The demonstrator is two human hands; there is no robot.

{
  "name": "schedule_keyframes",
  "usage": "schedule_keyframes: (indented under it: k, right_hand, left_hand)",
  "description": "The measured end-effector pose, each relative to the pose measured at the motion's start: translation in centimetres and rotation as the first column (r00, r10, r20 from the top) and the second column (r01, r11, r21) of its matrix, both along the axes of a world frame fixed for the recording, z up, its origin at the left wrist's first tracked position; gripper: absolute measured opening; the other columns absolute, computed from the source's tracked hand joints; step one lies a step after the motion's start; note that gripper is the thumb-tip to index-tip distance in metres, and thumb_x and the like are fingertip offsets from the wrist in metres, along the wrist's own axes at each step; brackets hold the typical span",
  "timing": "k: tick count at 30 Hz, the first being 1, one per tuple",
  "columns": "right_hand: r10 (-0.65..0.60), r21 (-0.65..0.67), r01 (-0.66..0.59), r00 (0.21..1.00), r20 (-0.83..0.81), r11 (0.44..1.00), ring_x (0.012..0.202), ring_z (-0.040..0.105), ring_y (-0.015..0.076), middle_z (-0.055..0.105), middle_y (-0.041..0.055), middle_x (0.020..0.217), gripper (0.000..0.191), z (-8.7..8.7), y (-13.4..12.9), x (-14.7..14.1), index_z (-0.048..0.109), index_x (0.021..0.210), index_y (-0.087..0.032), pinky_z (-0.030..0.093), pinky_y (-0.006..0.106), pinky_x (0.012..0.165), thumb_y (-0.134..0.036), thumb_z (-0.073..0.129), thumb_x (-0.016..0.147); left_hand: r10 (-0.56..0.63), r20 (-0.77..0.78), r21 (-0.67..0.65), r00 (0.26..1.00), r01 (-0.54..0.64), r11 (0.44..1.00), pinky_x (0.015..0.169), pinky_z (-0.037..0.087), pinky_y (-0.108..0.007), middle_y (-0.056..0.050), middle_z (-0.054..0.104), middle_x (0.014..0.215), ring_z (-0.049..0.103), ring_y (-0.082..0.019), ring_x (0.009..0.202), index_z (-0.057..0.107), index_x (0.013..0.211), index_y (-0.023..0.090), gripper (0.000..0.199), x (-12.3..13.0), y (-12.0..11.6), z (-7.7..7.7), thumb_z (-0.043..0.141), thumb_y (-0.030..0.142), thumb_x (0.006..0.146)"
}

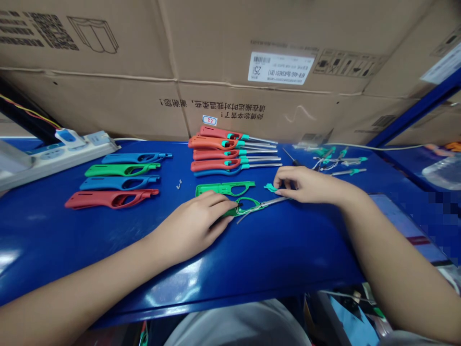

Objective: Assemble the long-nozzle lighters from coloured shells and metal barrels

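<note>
My left hand (203, 223) is closed on one open green lighter shell half (247, 210), holding it low over the blue table. A dark part and thin wires show in that half, and a metal tube (274, 201) runs out of it to the right. Between the thumb and fingertips of my right hand (306, 185) is a small teal plastic piece (271, 188), just above the tube. Behind my left fingers lies the matching green shell half (209, 189). My left palm and the near end of the held half are hidden.
Finished-looking red and orange lighters (216, 154) are stacked at the back. Coloured lighter shells (108, 198) lie left, near small screws (178, 184) and a power strip (68, 153). Behind my right hand are a screwdriver (296, 162) and several wired tubes (342, 172). Cardboard boxes (223, 62) form the back wall.
</note>
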State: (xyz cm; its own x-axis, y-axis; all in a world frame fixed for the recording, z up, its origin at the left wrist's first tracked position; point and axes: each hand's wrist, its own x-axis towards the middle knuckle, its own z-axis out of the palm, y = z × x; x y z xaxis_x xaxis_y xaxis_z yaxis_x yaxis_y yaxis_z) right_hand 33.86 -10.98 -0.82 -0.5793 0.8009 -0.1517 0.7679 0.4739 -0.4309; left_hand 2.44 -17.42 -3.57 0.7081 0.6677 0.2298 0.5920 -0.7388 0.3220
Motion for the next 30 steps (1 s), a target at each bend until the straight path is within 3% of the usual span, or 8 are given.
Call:
schedule_keyframes:
  k: [4,9,19,30]
  right_hand:
    - [0.075,0.070,-0.066,0.990,-0.122,0.995,0.065,0.055,0.0151,0.065,0.0032,0.076,0.016,-0.8,-0.1,-1.4,0.066,0.085,-0.018,0.042,0.028,0.060,-0.033,0.063,0.091]
    - [0.228,0.117,-0.201,0.924,-0.306,0.973,0.075,0.060,0.0149,0.067,0.0048,0.087,0.014,-1.3,-1.2,-3.3,0.069,0.088,-0.017,0.047,0.028,0.069,-0.029,0.066,0.093]
    - [0.297,0.136,-0.266,0.888,-0.351,0.954,0.082,0.063,0.0147,0.067,0.0053,0.093,0.011,-2.4,-2.1,-5.0,0.071,0.092,-0.016,0.048,0.028,0.075,-0.017,0.061,0.095]
    - [0.321,0.196,-0.269,0.893,-0.317,0.943,0.076,0.057,0.0132,0.063,0.0027,0.088,0.011,-2.7,-2.4,-5.6,0.064,0.088,-0.017,0.043,0.025,0.068,-0.018,0.058,0.096]
  left_hand:
    - [-0.002,0.077,-0.070,0.997,0.008,0.998,0.099,0.054,-0.041,-0.010,0.065,0.118,0.062,-0.024,0.110,0.064,0.128,0.019,0.030,0.1,0.3,-0.7,0.051,0.027,0.103]
    - [0.028,0.092,-0.137,0.995,-0.015,0.990,0.100,0.053,-0.042,-0.010,0.064,0.117,0.062,-0.025,0.109,0.065,0.125,0.019,0.027,0.1,0.3,-0.5,0.055,0.024,0.101]
    - [0.059,0.106,-0.157,0.993,-0.042,0.987,0.098,0.053,-0.043,-0.009,0.066,0.113,0.063,-0.025,0.107,0.068,0.114,0.017,0.020,0.2,0.2,-0.3,0.059,0.025,0.098]
    - [0.116,0.097,-0.201,0.989,-0.095,0.975,0.096,0.054,-0.041,-0.008,0.068,0.111,0.066,-0.025,0.106,0.068,0.113,0.016,0.020,0.2,0.3,0.2,0.066,0.021,0.094]
